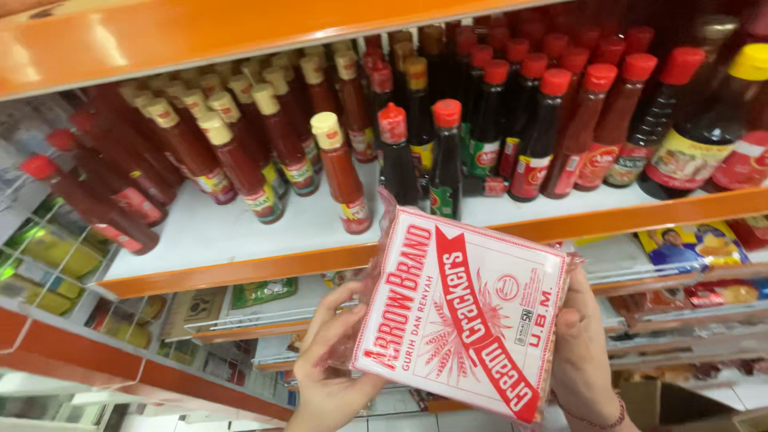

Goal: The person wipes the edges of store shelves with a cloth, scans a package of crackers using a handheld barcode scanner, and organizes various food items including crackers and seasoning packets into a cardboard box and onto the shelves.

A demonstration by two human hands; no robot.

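A square clear-plastic pack of crackers (460, 316) with a white and red printed label is held up in front of a shop shelf. My left hand (324, 364) grips its lower left edge, thumb on the front and fingers behind. My right hand (580, 352) holds the right edge from behind; a thin beaded bracelet circles that wrist. The pack is tilted, its top corner close to the orange lip of the shelf (264, 268).
The white shelf holds several rows of red sauce bottles with cream caps (340, 172) and dark sauce bottles with red caps (446, 160). A big yellow-capped bottle (704, 128) stands far right. Lower racks hold flat packets (692, 244). Another orange shelf (200, 36) hangs above.
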